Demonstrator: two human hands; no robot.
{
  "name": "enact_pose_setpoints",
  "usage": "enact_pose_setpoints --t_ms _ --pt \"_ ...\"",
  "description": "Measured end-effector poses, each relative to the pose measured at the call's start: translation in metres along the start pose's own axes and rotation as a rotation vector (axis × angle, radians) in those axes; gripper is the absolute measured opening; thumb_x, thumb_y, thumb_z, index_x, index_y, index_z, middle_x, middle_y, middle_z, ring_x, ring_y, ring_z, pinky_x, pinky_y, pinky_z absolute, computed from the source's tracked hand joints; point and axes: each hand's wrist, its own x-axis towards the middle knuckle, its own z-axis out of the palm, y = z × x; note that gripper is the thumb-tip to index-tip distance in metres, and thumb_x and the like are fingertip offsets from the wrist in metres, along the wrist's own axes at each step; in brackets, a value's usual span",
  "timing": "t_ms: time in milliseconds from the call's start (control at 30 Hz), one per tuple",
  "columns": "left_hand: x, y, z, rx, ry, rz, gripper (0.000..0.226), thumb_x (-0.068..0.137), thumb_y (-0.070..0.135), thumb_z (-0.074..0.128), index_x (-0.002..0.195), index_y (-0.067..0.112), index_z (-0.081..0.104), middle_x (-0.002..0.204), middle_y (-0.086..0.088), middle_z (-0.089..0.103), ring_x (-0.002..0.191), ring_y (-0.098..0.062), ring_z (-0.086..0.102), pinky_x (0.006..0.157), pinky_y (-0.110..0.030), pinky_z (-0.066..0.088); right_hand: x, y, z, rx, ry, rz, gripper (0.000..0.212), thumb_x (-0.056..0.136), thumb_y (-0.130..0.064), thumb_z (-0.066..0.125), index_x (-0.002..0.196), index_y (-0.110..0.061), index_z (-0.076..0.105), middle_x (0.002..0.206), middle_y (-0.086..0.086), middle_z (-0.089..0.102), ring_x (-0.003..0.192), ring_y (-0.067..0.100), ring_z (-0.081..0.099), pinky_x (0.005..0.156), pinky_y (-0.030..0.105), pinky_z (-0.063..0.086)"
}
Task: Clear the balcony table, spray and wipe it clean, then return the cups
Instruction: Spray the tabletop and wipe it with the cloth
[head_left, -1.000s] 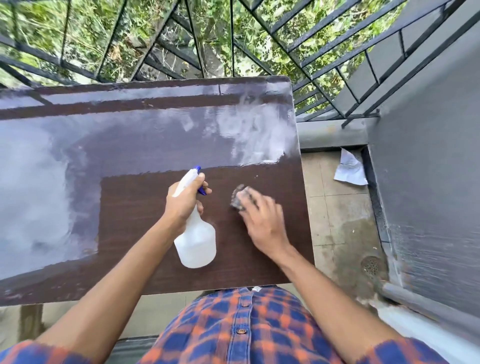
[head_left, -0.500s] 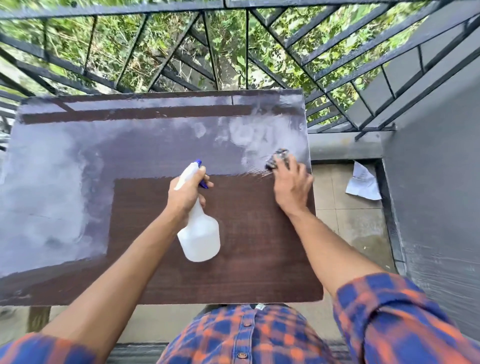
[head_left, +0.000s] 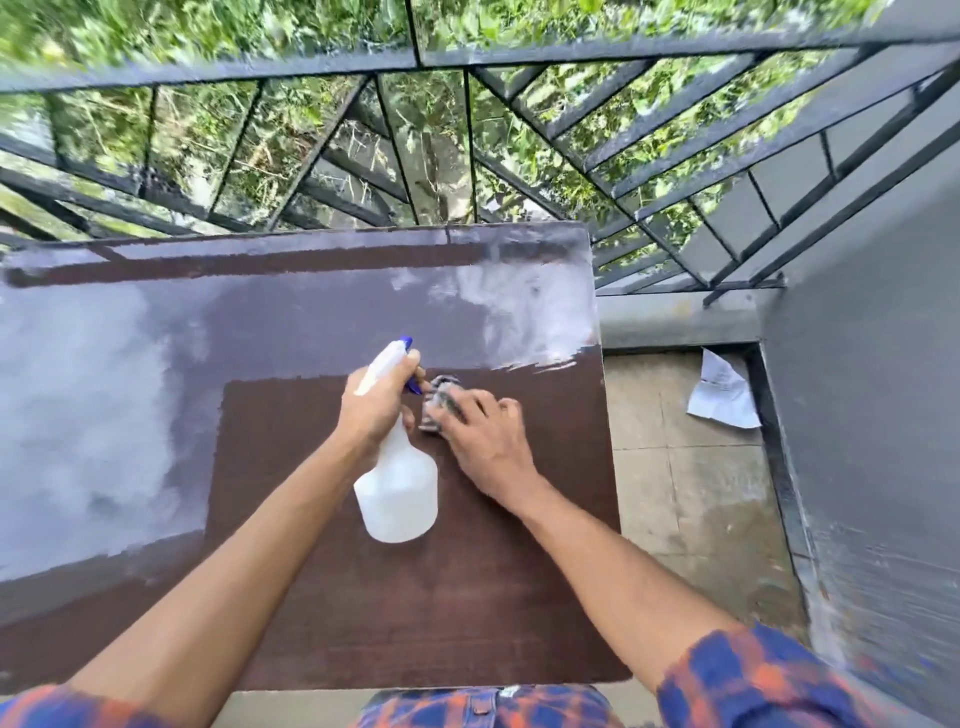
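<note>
A dark brown balcony table (head_left: 415, 613) fills the middle of the view, its far and left parts glossy with reflection. My left hand (head_left: 376, 410) grips the neck of a white spray bottle (head_left: 397, 491) with a blue trigger, held above the table's middle. Just to its right, my right hand (head_left: 480, 439) presses a small grey cloth (head_left: 439, 397) flat against the tabletop. The cloth is partly hidden under my fingers. No cups are in view.
A black metal railing (head_left: 467, 156) runs behind the table, with greenery beyond. A grey wall (head_left: 872, 415) stands on the right. A crumpled white paper (head_left: 724, 392) lies on the tiled floor (head_left: 691, 493) between table and wall.
My right hand has slid the cloth from the table's far right edge back toward the middle, beside the spray bottle. The left hand keeps the bottle where it was.
</note>
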Motion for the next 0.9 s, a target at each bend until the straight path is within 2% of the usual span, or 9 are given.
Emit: enact_pose_setpoints --t_ms 67,133,300,400,467,600,700,800,900 --pt "0.007 0.005 0.001 0.011 0.012 0.013 0.033 0.100 0.032 0.060 0.090 0.001 0.067 0.081 -0.011 0.068 0.041 -0.020 0.045 0.044 -0.024 0.041 0.020 0.011 0.004 -0.015 -0.004 -0.035 0.028 0.100 -0.038 0.052 0.127 -0.038 0.060 0.140 -0.009 0.055 0.112 0.019 0.057 0.079 0.039 0.038" --pt "0.015 0.008 0.000 0.049 0.028 0.010 0.033 0.100 0.034 0.059 0.088 0.004 0.067 0.083 -0.010 0.070 0.039 -0.022 0.044 0.046 -0.023 0.040 0.045 0.041 -0.003 -0.052 0.007 0.014 0.030 0.098 -0.039 0.054 0.128 -0.039 0.059 0.140 -0.010 0.055 0.113 0.020 0.056 0.079 0.039 0.039" --pt "0.035 0.022 0.002 0.048 0.031 0.014 0.032 0.100 0.037 0.059 0.086 0.009 0.066 0.085 -0.008 0.071 0.041 -0.023 0.041 0.052 -0.028 0.041 0.080 0.148 -0.035 -0.121 0.024 0.514 0.039 0.093 -0.030 0.064 0.132 -0.038 0.058 0.136 0.001 0.056 0.110 0.033 0.055 0.085 0.048 0.047" --pt "0.046 0.030 0.007 0.056 0.028 0.029 0.033 0.100 0.038 0.058 0.086 0.009 0.066 0.085 -0.007 0.072 0.042 -0.024 0.042 0.053 -0.029 0.041 0.090 0.171 -0.050 -0.079 0.070 0.658 0.038 0.097 -0.030 0.057 0.135 -0.034 0.057 0.139 0.002 0.055 0.110 0.035 0.052 0.086 0.048 0.045" --pt "0.055 0.035 0.013 0.044 0.029 0.025 0.033 0.100 0.037 0.059 0.086 0.009 0.066 0.083 -0.007 0.071 0.043 -0.025 0.042 0.053 -0.030 0.041 0.096 0.154 -0.047 -0.091 0.118 0.570 0.037 0.097 -0.031 0.057 0.134 -0.033 0.058 0.138 0.001 0.056 0.108 0.034 0.054 0.084 0.048 0.048" --pt "0.067 0.043 0.025 0.016 0.016 0.020 0.031 0.100 0.036 0.060 0.086 0.008 0.066 0.081 -0.008 0.071 0.045 -0.026 0.043 0.050 -0.029 0.040 0.092 0.083 -0.014 -0.054 0.056 0.083 0.032 0.096 -0.034 0.057 0.128 -0.033 0.061 0.135 -0.005 0.059 0.104 0.027 0.058 0.075 0.041 0.045" --pt "0.074 0.049 0.030 -0.003 0.021 0.019 0.030 0.100 0.034 0.062 0.087 0.007 0.067 0.082 -0.010 0.069 0.050 -0.026 0.047 0.046 -0.026 0.040 0.095 0.065 0.003 0.005 0.054 -0.121 0.025 0.096 -0.035 0.055 0.118 -0.031 0.067 0.131 -0.003 0.063 0.100 0.026 0.061 0.070 0.039 0.042" --pt "0.081 0.056 0.030 -0.012 0.016 0.020 0.031 0.099 0.037 0.063 0.096 0.007 0.070 0.083 -0.010 0.070 0.059 -0.028 0.048 0.049 -0.029 0.040 0.132 0.099 0.004 -0.037 0.016 -0.058 0.032 0.093 -0.033 0.058 0.125 -0.032 0.062 0.135 -0.004 0.059 0.102 0.028 0.060 0.073 0.040 0.043" --pt "0.083 0.064 0.032 -0.027 0.023 0.011 0.030 0.100 0.036 0.062 0.088 0.009 0.068 0.083 -0.010 0.069 0.050 -0.022 0.045 0.048 -0.030 0.040 0.174 0.160 -0.013 -0.097 -0.016 0.271 0.039 0.096 -0.028 0.057 0.134 -0.035 0.054 0.140 0.000 0.053 0.109 0.033 0.055 0.084 0.047 0.046"
